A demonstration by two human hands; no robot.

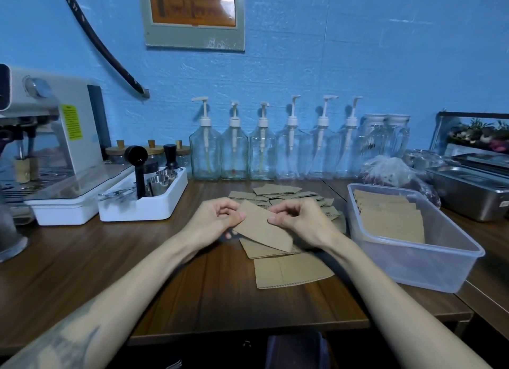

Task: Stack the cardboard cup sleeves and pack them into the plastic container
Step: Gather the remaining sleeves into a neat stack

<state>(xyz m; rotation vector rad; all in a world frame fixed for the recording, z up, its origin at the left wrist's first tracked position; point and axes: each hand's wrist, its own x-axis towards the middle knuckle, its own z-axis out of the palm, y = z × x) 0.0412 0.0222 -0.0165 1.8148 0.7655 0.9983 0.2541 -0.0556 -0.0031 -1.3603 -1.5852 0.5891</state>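
While both hands sit over the table centre, we note one flat cardboard sleeve [260,229] held between them, tilted, its lower corner pointing down-right. L hand [217,217]: fingers curled, thumb on top of the sleeve's left end, pinching it. R hand [296,217]: thumb and fingertips pinch the sleeve's upper right edge. Sleeve is lifted clear of the wooden table [137,272].

Directly beneath the hands: two more sleeves [286,270] lying flat, overlapping, near edge of table side. Behind the hands: loose pile of sleeves [289,196], scattered, not aligned.

Just R of the hands: clear plastic container [418,261], lid off, holding a stack of sleeves [388,217] laid along its left/far side; count can't be read.

Further out, L: white tray [137,210] w/ metal cups and a black tool, then espresso machine [49,137] on its own white base. Back wall: row of clear pump bottles [261,151]. Far R: steel pans [468,192] and a plastic bag [391,170], contents unclear.
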